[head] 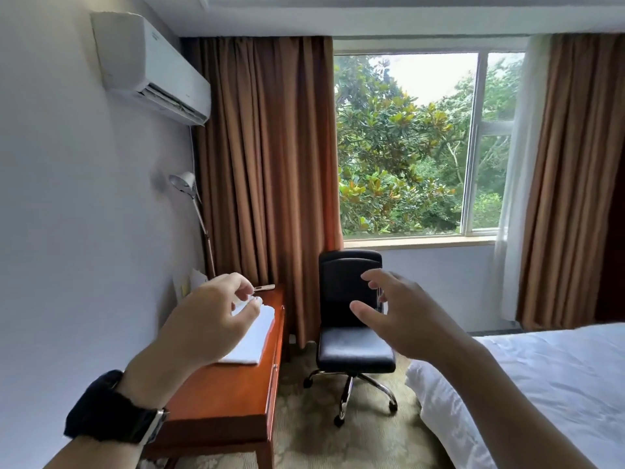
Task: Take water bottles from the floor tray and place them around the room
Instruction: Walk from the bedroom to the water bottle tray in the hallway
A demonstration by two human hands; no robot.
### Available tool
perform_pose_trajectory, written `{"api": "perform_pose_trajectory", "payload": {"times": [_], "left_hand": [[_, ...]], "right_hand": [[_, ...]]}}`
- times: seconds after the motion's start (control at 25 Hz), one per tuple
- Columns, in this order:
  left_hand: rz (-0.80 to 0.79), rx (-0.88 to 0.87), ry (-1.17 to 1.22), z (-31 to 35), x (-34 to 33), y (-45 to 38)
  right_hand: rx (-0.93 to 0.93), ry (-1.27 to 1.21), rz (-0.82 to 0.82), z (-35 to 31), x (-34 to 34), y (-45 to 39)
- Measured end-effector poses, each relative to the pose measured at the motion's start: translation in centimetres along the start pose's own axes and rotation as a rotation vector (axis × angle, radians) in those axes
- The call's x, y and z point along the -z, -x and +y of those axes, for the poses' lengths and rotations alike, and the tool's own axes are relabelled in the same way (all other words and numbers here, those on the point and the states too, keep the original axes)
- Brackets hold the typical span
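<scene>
No water bottle and no floor tray are in view. My left hand (209, 316) hovers over the wooden desk (220, 397), fingers loosely curled and apart, holding nothing; a dark band is on its wrist. My right hand (392, 313) is raised in front of the black office chair (351, 319), fingers spread, holding nothing.
A white folded cloth (253, 336) lies on the desk against the left wall. A floor lamp (189, 198) stands behind the desk. A white bed (541, 384) fills the lower right. Brown curtains (267, 184) flank the window (406, 143). Patterned carpet (338, 441) runs between desk and bed.
</scene>
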State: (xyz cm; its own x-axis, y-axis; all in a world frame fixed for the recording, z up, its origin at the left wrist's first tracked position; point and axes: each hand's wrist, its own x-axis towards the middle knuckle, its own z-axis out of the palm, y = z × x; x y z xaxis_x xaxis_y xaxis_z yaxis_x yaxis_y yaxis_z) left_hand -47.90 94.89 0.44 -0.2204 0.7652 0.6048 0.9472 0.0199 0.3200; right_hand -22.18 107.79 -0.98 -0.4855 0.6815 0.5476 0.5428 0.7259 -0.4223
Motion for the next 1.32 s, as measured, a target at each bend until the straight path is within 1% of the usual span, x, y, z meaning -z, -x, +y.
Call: {"api": "perform_pose_trajectory", "payload": {"times": [0.36,0.52,0.64,0.72,0.88,0.96,1.12,1.2,1.32], "left_hand": [[0.002,0.051,-0.021,-5.1,-13.5,-15.2],[0.034,0.119,-0.008,-6.6,-17.9,-23.3],[0.087,0.097,-0.02,-7.2,-21.2,-28.6],[0.082,0.073,0.008,-6.9,-24.1,-31.6],[-0.007,-0.001,0.1,-4.9,-31.0,-37.4],[-0.038,-0.078,0.154,-3.0,-34.9,-40.7],[-0.131,-0.314,0.319,3.8,-41.8,-45.9],[-0.204,-0.455,0.425,8.1,-44.6,-47.7],[-0.308,-0.645,0.578,14.8,-48.3,-48.3]], "right_hand": [[0.0,-0.031,-0.038,13.4,-8.3,-16.8],[0.034,-0.03,-0.059,19.0,-10.0,-25.7],[0.062,-0.032,-0.047,22.4,-10.9,-30.7],[0.046,-0.018,-0.027,25.0,-10.9,-32.7],[-0.075,0.082,0.029,31.3,-9.0,-33.6],[-0.159,0.149,0.077,34.9,-6.9,-33.0],[-0.349,0.308,0.207,39.3,-1.1,-28.8],[-0.462,0.389,0.289,40.1,2.1,-25.8],[-0.701,0.53,0.376,39.6,6.5,-19.6]]}}
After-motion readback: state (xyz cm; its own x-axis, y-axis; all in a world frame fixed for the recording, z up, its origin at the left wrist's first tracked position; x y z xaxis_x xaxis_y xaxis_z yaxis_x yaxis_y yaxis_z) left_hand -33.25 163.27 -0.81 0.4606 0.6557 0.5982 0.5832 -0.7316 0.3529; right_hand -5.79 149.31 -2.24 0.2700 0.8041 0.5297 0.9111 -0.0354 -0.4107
